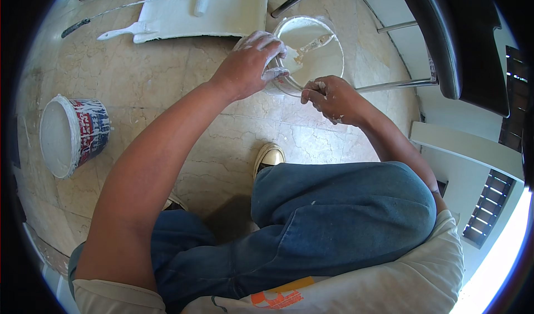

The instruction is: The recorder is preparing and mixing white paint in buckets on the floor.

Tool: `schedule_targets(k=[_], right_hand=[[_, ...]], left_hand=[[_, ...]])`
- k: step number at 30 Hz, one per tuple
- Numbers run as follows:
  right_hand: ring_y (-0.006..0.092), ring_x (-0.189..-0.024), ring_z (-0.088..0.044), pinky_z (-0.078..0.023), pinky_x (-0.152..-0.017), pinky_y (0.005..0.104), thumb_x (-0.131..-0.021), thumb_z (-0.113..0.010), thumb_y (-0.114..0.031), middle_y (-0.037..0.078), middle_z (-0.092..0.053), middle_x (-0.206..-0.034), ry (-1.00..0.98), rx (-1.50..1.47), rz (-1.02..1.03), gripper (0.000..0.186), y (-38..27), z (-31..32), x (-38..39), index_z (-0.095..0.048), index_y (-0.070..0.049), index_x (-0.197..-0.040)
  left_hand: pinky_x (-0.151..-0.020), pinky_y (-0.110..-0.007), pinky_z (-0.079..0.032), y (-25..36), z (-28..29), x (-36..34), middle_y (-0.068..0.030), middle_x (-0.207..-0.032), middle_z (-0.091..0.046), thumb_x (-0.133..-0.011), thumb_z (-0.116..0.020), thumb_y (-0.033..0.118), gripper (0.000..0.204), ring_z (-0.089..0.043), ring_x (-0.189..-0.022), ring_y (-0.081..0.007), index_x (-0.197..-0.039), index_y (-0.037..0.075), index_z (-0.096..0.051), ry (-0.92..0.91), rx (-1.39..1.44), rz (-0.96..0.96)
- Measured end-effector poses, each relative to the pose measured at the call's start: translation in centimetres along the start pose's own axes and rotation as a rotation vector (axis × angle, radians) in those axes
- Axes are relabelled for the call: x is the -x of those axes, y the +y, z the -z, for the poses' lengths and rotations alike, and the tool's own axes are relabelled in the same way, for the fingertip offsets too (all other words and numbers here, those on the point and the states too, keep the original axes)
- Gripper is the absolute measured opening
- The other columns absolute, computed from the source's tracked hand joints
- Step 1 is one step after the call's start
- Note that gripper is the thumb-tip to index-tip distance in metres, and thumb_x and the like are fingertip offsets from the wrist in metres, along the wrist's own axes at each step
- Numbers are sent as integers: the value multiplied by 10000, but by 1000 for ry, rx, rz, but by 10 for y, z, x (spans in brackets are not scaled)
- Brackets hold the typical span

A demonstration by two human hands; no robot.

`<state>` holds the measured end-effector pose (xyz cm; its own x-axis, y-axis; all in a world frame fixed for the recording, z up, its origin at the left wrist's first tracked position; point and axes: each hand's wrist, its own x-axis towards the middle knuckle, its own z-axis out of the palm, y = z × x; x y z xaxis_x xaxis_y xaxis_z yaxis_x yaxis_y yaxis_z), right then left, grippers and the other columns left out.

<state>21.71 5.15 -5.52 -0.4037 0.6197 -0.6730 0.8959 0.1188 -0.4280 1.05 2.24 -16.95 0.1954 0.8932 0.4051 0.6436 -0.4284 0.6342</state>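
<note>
A clear-sided bucket [337, 73] of white paint stands on the floor in front of me. My left hand [257, 62] is curled over its left rim, thumb and fingers smeared with white. At the near right rim, my right hand [332, 99] is closed, with fingers pinched together; whatever is between them is hidden. Inside the bucket, a pale, paint-coated piece [317, 43] leans toward the far right side; I cannot make out its kind.
A large paint tray [233, 13] lies ahead, holding a roller [202, 1], with a paintbrush [125, 31] at its edge. A thin-rod tool with a dark handle [76, 28] extends left. Another paint bucket [89, 130] lies tilted at left. A metal-legged black chair [445, 35] stands right.
</note>
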Motion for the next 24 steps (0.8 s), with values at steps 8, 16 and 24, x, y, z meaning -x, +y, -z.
schedule_targets(k=[8,16,24], right_hand=[[110,-461,-486,-404,-435,283,-967,-528,-168,39,-514,-602,330,43,16,251,9,6,-6,-654,42,-909],[142,-478,-497,-429,-468,319,-944,-543,-160,65,-545,-610,-21,-124,-113,243,1,6,0,-663,46,-903],[127,-475,-478,-404,-453,304,-956,-520,-171,50,-537,-620,89,-71,-80,257,6,19,-6,-656,39,-897]], left_hand=[[-1056,-439,-414,1,-3,3,-164,-1283,-542,-864,-708,304,446,-479,-1249,-355,-1193,43,-557,-27,-45,13],[-1073,-446,-404,0,-3,5,-178,-1304,-530,-866,-706,304,479,-468,-1266,-363,-1227,36,-540,-47,-38,24],[-1078,-445,-399,1,-3,8,-174,-1309,-528,-867,-707,312,486,-466,-1268,-366,-1229,35,-537,-43,-32,47]])
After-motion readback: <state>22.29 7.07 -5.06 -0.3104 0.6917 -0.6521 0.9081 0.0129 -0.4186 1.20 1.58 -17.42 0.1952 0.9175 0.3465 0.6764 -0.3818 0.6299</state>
